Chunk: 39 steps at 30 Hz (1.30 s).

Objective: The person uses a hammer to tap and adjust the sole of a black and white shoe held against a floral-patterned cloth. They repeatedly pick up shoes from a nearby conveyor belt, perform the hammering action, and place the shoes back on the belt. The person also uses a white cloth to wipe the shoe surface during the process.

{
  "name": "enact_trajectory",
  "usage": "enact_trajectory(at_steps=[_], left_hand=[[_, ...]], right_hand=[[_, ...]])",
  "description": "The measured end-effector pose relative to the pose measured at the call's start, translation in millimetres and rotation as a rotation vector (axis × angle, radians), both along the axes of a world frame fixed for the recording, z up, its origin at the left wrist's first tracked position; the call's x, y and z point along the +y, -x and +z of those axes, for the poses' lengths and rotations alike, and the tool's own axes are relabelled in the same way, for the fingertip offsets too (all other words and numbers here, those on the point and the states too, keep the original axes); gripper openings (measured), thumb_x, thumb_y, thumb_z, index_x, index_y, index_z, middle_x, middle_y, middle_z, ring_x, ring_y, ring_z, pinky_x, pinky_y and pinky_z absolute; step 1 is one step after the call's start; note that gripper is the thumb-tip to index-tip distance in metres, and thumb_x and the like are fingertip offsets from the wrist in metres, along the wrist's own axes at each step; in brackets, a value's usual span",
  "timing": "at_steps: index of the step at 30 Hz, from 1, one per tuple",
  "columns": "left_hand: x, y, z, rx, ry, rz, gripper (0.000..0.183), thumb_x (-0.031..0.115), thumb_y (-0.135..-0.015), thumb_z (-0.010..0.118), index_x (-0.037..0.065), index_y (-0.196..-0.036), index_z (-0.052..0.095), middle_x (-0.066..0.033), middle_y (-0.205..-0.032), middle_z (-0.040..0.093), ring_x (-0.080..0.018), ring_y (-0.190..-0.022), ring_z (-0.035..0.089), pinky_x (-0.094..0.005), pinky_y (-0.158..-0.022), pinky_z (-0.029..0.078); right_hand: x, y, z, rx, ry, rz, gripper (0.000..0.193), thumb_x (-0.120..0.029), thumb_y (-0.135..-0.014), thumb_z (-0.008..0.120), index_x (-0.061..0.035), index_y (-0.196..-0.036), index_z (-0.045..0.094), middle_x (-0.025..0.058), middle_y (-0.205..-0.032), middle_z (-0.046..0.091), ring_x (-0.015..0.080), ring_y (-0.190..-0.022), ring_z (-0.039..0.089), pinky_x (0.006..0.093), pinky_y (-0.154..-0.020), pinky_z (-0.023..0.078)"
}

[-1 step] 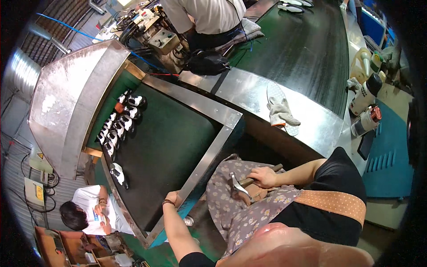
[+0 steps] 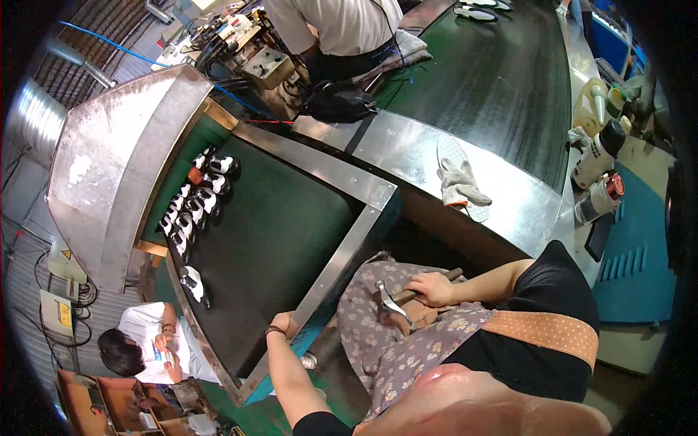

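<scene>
My right hand point(image 2: 430, 289) is closed around the wooden handle of a hammer point(image 2: 393, 307). The hammer lies across my lap, its metal head pointing left. Beneath it is a brown block-like piece point(image 2: 420, 314), partly covered, on my flowered apron point(image 2: 371, 291). My left hand point(image 2: 281, 324) grips the near metal edge point(image 2: 320, 287) of a conveyor, its fingers partly hidden. On the dark belt point(image 2: 269, 225), several black-and-white shoes point(image 2: 193, 211) stand in rows by the opening of a metal hood. A single shoe point(image 2: 194, 285) sits apart, nearer the belt's left edge.
A grey work glove point(image 2: 462, 183) lies on a shoe sole on the metal ledge. Bottles point(image 2: 600, 152) and a phone point(image 2: 598, 238) are at the right. A second belt point(image 2: 487, 87) runs beyond. One person point(image 2: 342, 29) sits ahead; another point(image 2: 149, 341) is at the lower left.
</scene>
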<state>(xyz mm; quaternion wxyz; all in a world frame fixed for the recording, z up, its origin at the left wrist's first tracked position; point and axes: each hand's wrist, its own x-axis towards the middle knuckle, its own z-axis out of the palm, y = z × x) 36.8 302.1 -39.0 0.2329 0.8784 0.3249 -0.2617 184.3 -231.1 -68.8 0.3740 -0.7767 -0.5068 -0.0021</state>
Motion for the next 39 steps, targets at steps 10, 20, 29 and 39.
enact_trajectory(at_steps=[10, 20, 29, 39], left_hand=[[-77, -29, 89, 0.346, -0.179, -0.161, 0.040, 0.031, -0.086, 0.053, 0.008, -0.115, 0.067, -0.0172, -0.121, 0.065, -0.0302, -0.113, 0.062, -0.0397, -0.092, 0.048], [-88, -36, 96, 0.377, -0.163, 0.054, 0.043, 0.026, -0.076, 0.063, -0.003, -0.107, 0.067, -0.0187, -0.114, 0.068, -0.0295, -0.106, 0.065, -0.0403, -0.089, 0.048], [-73, -53, 82, 0.439, -0.333, 0.029, 0.033, 0.012, -0.085, 0.053, 0.000, -0.111, 0.068, -0.0195, -0.120, 0.065, -0.0352, -0.114, 0.062, -0.0449, -0.093, 0.050], [-44, -72, 35, 0.590, -0.487, -0.094, 0.030, 0.017, -0.087, 0.059, 0.008, -0.113, 0.070, -0.0105, -0.122, 0.066, -0.0298, -0.110, 0.064, -0.0477, -0.088, 0.054]], right_hand=[[-2, 0, -1, 0.087, 0.056, -0.033, 0.033, -0.022, -0.080, 0.068, -0.0154, -0.110, 0.058, 0.0054, -0.100, 0.058, 0.0282, -0.095, 0.061, 0.0410, -0.076, 0.052], [-4, 3, -1, 0.087, 0.053, -0.073, 0.031, -0.023, -0.081, 0.068, -0.0149, -0.110, 0.059, 0.0052, -0.098, 0.058, 0.0266, -0.096, 0.061, 0.0404, -0.076, 0.052], [-2, 4, -12, 0.068, 0.007, -0.077, 0.032, -0.023, -0.080, 0.067, -0.0147, -0.110, 0.059, 0.0056, -0.098, 0.057, 0.0264, -0.094, 0.060, 0.0403, -0.074, 0.052], [-6, 3, -12, 0.092, -0.013, -0.106, 0.029, -0.020, -0.078, 0.067, -0.0110, -0.105, 0.058, 0.0070, -0.095, 0.058, 0.0277, -0.092, 0.061, 0.0411, -0.073, 0.051]])
